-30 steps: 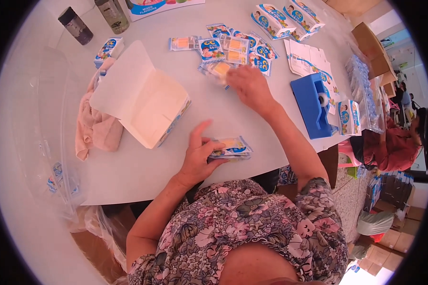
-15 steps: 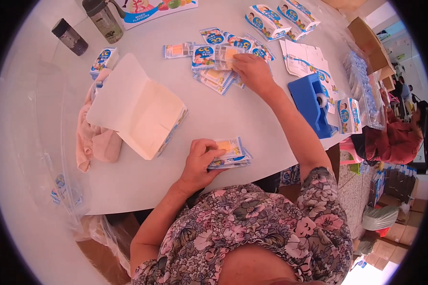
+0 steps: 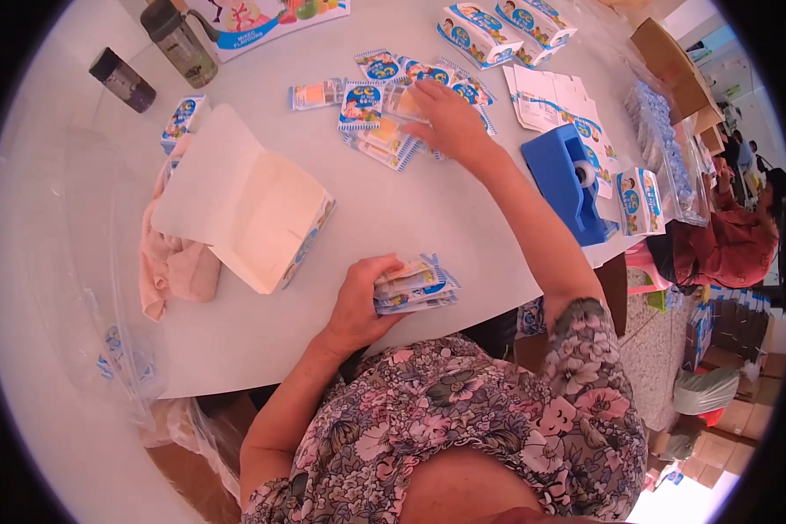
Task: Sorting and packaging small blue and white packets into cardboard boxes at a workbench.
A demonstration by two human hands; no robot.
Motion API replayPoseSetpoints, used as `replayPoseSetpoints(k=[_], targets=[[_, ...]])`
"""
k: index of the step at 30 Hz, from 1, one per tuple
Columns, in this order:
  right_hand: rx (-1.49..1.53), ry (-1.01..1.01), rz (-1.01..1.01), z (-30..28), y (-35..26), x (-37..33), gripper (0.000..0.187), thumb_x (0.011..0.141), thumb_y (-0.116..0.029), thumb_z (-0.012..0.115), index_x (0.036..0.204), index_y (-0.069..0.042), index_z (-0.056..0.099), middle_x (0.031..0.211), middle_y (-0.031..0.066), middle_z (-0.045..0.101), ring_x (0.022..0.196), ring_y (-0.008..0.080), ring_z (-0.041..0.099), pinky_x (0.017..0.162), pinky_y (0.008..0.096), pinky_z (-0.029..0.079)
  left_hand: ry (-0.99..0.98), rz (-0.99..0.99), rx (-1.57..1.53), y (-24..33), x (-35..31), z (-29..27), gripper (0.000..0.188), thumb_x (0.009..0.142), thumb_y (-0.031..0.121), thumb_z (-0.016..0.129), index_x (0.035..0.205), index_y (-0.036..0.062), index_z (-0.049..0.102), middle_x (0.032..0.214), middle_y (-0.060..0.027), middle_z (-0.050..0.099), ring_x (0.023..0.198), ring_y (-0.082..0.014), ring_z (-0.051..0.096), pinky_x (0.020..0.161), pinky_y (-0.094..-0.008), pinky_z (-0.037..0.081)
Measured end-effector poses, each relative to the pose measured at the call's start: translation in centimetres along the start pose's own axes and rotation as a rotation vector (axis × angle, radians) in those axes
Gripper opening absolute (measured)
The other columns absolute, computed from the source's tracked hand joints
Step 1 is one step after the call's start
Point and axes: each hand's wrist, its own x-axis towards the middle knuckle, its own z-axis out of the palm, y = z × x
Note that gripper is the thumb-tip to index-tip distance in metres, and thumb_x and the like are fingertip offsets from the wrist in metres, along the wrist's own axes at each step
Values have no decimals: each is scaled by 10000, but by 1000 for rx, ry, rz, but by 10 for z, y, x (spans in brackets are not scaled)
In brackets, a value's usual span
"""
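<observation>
My left hand [image 3: 361, 299] is closed around a small stack of clear-and-blue snack packets [image 3: 419, 292] near the table's front edge. My right hand [image 3: 452, 124] reaches to the far middle, over a loose pile of the same packets [image 3: 361, 106]. Its thumb stands apart from the fingers, and the fingertips rest on or just above a packet. Left of my hands lies an open white carton [image 3: 271, 223] with its lid flap raised; the inside that shows is bare.
A blue tape dispenser [image 3: 555, 179] and flattened cartons [image 3: 557, 109] lie at the right. Filled cartons [image 3: 480, 35] stand at the back. Two bottles [image 3: 179, 48], a pink cloth [image 3: 179, 271] and a clear tray [image 3: 672, 166] edge the table. Another person [image 3: 729, 240] sits at the far right.
My right hand's thumb and fingers have spread apart over the pile. The stack in my left hand looks thicker and my grip on it has shifted. The whole view has moved slightly.
</observation>
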Motion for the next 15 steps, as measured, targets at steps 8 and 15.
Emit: replayPoseSetpoints(k=[8, 15], targets=[[-54, -328, -156, -28, -31, -38, 45, 801, -143, 683, 791, -106, 658, 776, 67, 653, 816, 265, 645, 744, 423, 496, 135, 127, 92, 15, 7, -5, 536, 637, 112, 886, 1095, 94, 608, 1263, -172, 562, 1243, -352, 508, 974, -409, 472], [142, 67, -7, -36, 22, -61, 276, 844, -57, 601, 1104, -97, 685, 1092, 86, 701, 975, 317, 661, 830, 368, 510, -19, 108, 39, -5, 6, -5, 595, 610, 124, 890, 1123, 94, 591, 1272, -150, 583, 1163, -345, 555, 993, -416, 424]])
